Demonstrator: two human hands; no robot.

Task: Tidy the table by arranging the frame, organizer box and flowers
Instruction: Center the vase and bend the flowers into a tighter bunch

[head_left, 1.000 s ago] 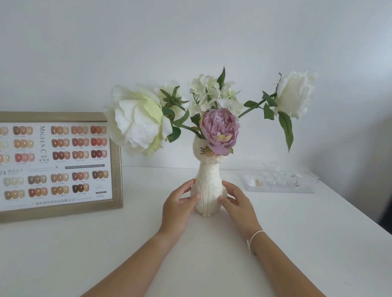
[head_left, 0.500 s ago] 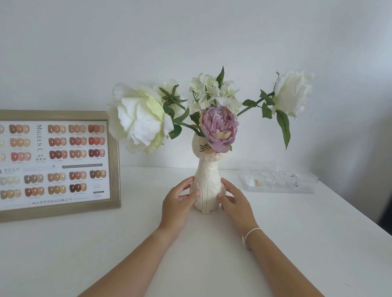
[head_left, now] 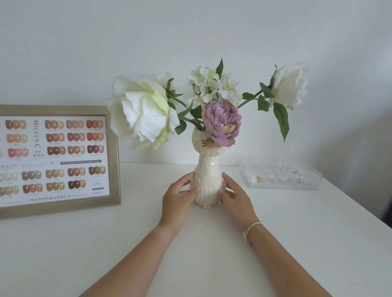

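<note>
tabletop [head_left: 301, 242]: white, its far edge against the wall
far left: frame [head_left: 45, 162], propped upright
centre: cat-shaped vase [head_left: 209, 173] with flowers [head_left: 220, 122], standing upright
far right corner: clear organizer box [head_left: 280, 178], lying flat

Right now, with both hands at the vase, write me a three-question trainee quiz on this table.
1. True or false: the vase stands on the table between the frame and the organizer box.
2. Which flower hangs lowest over the vase's mouth? A) purple flower B) large white flower C) white bud
3. Fill in: the left hand and right hand each touch the vase's ____ body.

Key
1. True; the frame leans at the left, the clear box lies at the right.
2. A
3. lower; the fingers rest on its sides.
</note>
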